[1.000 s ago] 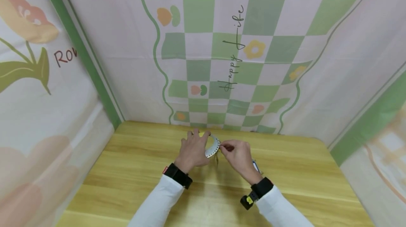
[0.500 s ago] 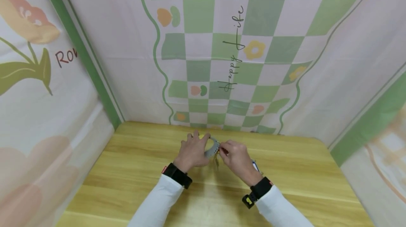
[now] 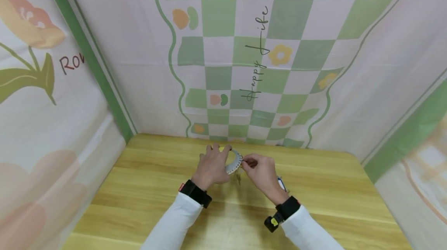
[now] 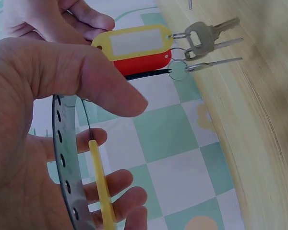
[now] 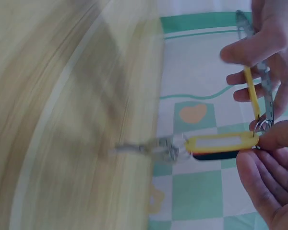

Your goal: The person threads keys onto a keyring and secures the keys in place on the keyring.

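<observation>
My left hand (image 3: 212,165) grips a curved grey band (image 4: 73,165) with a row of holes along its edge. A yellow bar (image 4: 102,184) lies inside the curve, in front of the fingers. At the band's right side, my right hand (image 3: 260,170) pinches the end of a bunch of key tags. The yellow tag (image 4: 134,40) has a white label; a red tag (image 4: 144,63) and a black tag (image 4: 149,74) sit below it. Keys (image 4: 209,34) hang from the tags by small rings. Thin metal rings (image 5: 262,125) show between the right fingertips and the band.
A wooden table (image 3: 146,191) lies beneath both hands. Partly hidden behind the right wrist is a small blue-and-white object (image 3: 281,183). A checked cloth (image 3: 251,87) hangs behind the table's far edge, and printed cloth covers the sides.
The grey band tilted and then came back to nearly its earlier angle. My right hand turned slightly and returned, and the hanging keys swung a little. The left hand stayed in place.
</observation>
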Demonstrator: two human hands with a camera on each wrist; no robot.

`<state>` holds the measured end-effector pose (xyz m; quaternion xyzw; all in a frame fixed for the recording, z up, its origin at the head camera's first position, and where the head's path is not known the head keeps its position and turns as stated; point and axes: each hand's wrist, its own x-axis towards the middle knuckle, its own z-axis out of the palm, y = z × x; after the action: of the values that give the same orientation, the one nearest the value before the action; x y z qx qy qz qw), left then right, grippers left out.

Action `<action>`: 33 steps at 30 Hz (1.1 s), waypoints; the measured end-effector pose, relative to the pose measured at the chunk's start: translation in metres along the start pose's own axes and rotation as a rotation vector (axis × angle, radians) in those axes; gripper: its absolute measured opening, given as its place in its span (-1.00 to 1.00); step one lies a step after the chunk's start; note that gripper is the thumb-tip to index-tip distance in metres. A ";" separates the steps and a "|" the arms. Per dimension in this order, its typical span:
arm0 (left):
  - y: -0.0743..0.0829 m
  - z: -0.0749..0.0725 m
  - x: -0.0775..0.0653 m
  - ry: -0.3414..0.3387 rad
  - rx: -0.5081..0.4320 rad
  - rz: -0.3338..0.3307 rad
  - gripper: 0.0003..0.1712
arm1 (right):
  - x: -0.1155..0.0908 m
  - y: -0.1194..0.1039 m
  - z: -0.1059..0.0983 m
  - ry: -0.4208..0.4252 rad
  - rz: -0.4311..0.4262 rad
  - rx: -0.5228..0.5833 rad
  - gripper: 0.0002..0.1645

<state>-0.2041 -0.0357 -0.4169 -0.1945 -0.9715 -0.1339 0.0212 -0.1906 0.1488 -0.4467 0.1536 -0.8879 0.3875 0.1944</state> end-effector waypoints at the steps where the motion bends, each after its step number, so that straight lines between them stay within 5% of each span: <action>1: 0.000 0.000 0.000 0.001 0.003 -0.001 -0.02 | 0.000 0.000 0.000 0.001 0.026 0.009 -0.94; 10: 0.003 -0.003 -0.002 0.022 0.012 -0.007 -0.01 | 0.001 -0.001 -0.001 0.022 0.036 0.064 -0.95; 16: 0.002 -0.004 -0.001 0.015 0.010 0.006 -0.03 | 0.002 0.000 -0.002 0.024 -0.077 0.051 -0.90; 26: -0.003 -0.003 0.000 -0.017 -0.019 0.023 -0.03 | 0.004 0.002 -0.002 0.042 -0.389 -0.197 -0.88; 33: -0.003 -0.003 0.000 0.023 -0.035 0.029 -0.02 | 0.003 0.002 -0.003 0.068 -0.374 -0.208 -0.86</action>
<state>-0.2051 -0.0395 -0.4153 -0.2074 -0.9658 -0.1527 0.0310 -0.1931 0.1517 -0.4445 0.2818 -0.8721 0.2557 0.3075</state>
